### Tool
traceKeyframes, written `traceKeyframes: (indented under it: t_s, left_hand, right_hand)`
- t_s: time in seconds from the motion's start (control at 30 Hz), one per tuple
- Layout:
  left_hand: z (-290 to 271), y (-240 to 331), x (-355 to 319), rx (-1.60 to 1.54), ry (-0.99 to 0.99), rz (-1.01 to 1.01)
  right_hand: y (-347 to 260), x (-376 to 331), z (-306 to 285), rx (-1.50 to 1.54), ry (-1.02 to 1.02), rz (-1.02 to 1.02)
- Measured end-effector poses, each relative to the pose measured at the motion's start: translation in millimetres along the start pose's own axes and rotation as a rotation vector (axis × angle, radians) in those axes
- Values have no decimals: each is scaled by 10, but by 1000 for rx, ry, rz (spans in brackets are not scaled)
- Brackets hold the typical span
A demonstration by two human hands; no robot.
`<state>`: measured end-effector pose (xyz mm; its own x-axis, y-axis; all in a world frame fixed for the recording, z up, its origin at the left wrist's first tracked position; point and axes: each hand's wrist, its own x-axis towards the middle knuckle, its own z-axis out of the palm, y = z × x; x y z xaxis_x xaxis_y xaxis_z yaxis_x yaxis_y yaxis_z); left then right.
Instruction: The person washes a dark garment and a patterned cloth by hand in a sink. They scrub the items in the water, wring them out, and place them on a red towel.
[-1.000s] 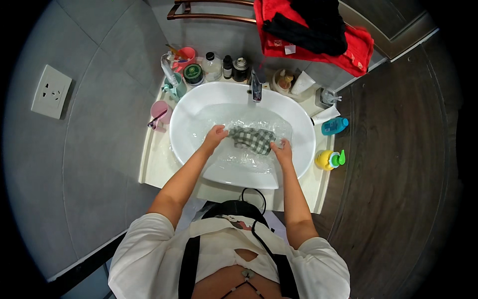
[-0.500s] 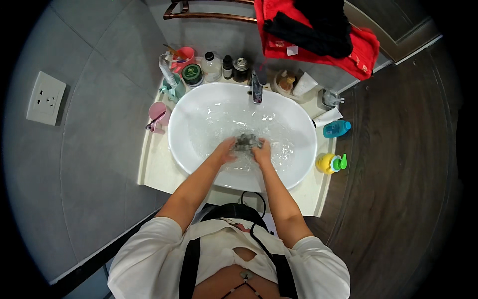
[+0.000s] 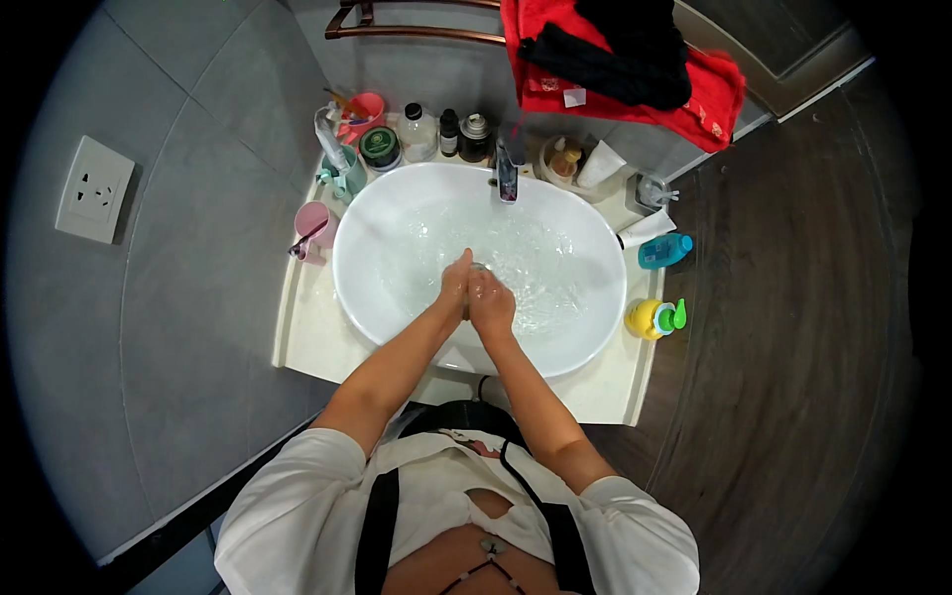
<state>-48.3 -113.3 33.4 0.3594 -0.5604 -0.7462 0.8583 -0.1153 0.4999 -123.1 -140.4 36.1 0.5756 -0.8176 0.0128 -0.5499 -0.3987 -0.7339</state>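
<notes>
In the middle of the white oval washbasin [image 3: 359,297], my left hand [image 3: 455,282] and my right hand [image 3: 491,300] are pressed together above the water. A crumpled dark grey cloth is squeezed between the palms. Only a sliver of it shows at the fingertips and below the hands, so its exact kind is hidden. Both hands look closed, the right one curled into a fist against the left. Clear rippling water [image 3: 540,253] fills the basin under them. Beyond the hands, the tap [image 3: 508,178] stands over the far rim.
Along the far counter are a green-lidded jar [image 3: 380,146], bottles and cups. A pink cup [image 3: 315,226] sits at the left. On the right edge lie a white tube [image 3: 647,229], a blue bottle [image 3: 664,251] and a yellow pump bottle [image 3: 650,319]. A red towel [image 3: 709,99] hangs behind.
My hands were apart in the water on either side of the spread grey cloth. They have come together and gathered it between them. The water looks calmer on the left.
</notes>
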Motion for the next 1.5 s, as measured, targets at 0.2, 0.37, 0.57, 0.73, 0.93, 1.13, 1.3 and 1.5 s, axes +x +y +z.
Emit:
traceKeyframes:
  t_s: [0.2, 0.37, 0.57, 0.73, 0.93, 1.13, 1.3, 1.5]
  left_hand:
    - [-175, -391, 370, 96, 39, 20]
    - [-444, -198, 434, -208, -32, -131]
    - [-748, -228, 560, -259, 2, -94]
    - [-848, -377, 738, -286, -147, -89]
    - [-667, -371, 649, -88, 136, -100]
    - [-391, -242, 270, -160, -293, -63]
    - [-553, -505, 631, -303, -499, -108]
    - [-75, -513, 275, -370, 35, -275]
  right_hand:
    - [586, 157, -91, -108, -18, 239]
    - [951, 212, -283, -78, -38, 279]
    - [1048, 14, -62, -118, -99, -325]
    - [1541, -47, 396, -230, -60, 49]
    - [663, -166, 187, -36, -185, -2]
    - [-173, -202, -404, 251, -208, -483]
    - [-113, -188, -212, 255, -87, -356]
    - [221, 124, -177, -17, -2, 105]
